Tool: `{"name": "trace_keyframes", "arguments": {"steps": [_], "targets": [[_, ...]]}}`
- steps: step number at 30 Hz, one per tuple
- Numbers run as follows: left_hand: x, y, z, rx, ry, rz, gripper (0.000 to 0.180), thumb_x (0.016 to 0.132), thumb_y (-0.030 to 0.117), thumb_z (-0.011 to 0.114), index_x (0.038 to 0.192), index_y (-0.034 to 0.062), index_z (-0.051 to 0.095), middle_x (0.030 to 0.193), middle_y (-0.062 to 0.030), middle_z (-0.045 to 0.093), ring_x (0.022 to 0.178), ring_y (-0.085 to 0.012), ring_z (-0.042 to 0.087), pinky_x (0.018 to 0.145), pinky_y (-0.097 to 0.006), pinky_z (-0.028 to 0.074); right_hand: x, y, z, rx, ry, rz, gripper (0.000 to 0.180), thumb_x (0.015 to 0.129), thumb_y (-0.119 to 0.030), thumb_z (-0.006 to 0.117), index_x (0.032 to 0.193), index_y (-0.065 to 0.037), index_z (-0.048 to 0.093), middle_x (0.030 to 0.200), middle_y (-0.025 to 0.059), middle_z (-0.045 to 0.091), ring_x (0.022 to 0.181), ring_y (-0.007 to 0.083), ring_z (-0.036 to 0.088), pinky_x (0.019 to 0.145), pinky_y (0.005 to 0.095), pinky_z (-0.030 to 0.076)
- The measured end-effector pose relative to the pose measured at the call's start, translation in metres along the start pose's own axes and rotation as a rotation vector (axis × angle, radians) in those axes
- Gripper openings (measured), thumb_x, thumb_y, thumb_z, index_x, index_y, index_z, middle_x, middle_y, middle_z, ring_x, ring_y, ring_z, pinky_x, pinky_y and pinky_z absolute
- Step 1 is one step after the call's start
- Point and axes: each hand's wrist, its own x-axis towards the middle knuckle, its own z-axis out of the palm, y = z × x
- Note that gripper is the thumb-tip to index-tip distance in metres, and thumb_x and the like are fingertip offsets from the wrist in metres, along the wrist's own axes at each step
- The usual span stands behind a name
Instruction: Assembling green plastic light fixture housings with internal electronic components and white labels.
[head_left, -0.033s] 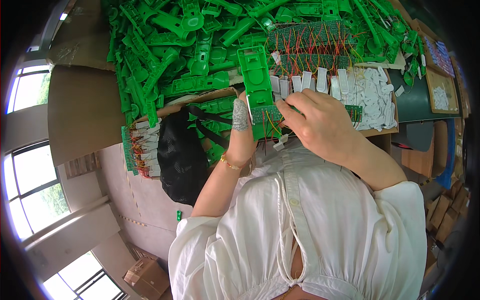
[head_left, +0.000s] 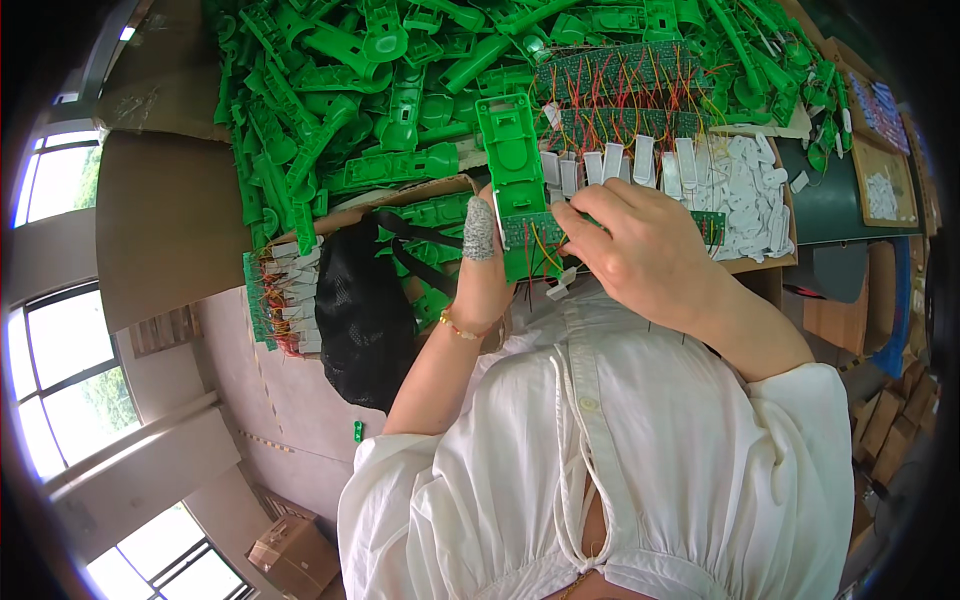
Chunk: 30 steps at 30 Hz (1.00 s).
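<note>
- In front of the white shirt (head_left: 640, 430), the left hand (head_left: 484, 285) clasps a green housing (head_left: 513, 150) along its edge, seemingly to steady it.
- Across its lower end, the right hand (head_left: 640, 255) appears to pinch a circuit-board strip (head_left: 522, 231), probably keeping it level, hiding its middle.
- Beyond lie heaped green shells (head_left: 330, 105), wired boards (head_left: 630, 68) and white pieces (head_left: 752, 195); loose wires (head_left: 544, 249) dangle in the way, a black mesh bag (head_left: 360, 325) to the left.
</note>
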Motion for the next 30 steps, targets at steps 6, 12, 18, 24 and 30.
{"name": "trace_keyframes", "arguments": {"steps": [6,12,18,24,30], "targets": [[0.002,-0.012,-0.007,0.141,0.06,0.095,0.03,0.092,0.017,0.038,0.12,0.0058,0.04,0.101,-0.0039,0.052,0.088,-0.0109,0.051,0.077,-0.027,0.044,-0.002,0.001,0.011,0.063,0.009,0.038,0.022,0.069,-0.011,0.058,0.087,0.001,0.059,0.074,0.0058,0.051,0.071,0.0187,0.055,0.058,0.0295,0.047],[0.009,-0.023,-0.021,0.227,0.178,0.067,0.026,0.088,0.005,0.042,0.112,0.0004,0.047,0.098,-0.005,0.054,0.084,-0.0112,0.051,0.073,-0.025,0.043,-0.005,0.006,0.048,0.089,0.056,0.077,0.017,0.071,-0.014,0.06,0.082,-0.002,0.058,0.072,0.0055,0.051,0.07,0.0188,0.056,0.059,0.0309,0.048],[0.017,-0.023,-0.019,0.572,0.309,0.185,0.027,0.082,-0.002,0.045,0.109,-0.003,0.049,0.089,-0.0094,0.058,0.078,-0.0163,0.054,0.069,-0.027,0.043,0.001,0.014,0.055,0.091,-0.042,0.136,0.029,0.068,-0.011,0.068,0.094,0.0,0.061,0.081,0.0057,0.055,0.075,0.0203,0.057,0.063,0.0309,0.048],[0.024,-0.007,-0.021,1.073,0.625,0.507,0.031,0.08,-0.001,0.051,0.11,-0.0029,0.044,0.081,-0.0192,0.057,0.067,-0.0345,0.057,0.059,-0.036,0.045,0.005,0.005,0.051,-0.056,-0.079,0.159,0.029,0.068,-0.011,0.068,0.094,-0.001,0.061,0.083,0.0057,0.055,0.078,0.021,0.057,0.064,0.0317,0.049],[0.015,0.02,-0.021,-0.026,0.224,0.003,0.032,0.095,0.025,0.04,0.118,0.0026,0.047,0.102,-0.0109,0.058,0.088,-0.0182,0.059,0.074,-0.031,0.049,0.011,0.045,0.038,-0.115,0.097,0.268,0.032,0.068,-0.011,0.069,0.097,-0.003,0.059,0.089,0.0058,0.056,0.081,0.0219,0.058,0.064,0.031,0.05]]}}
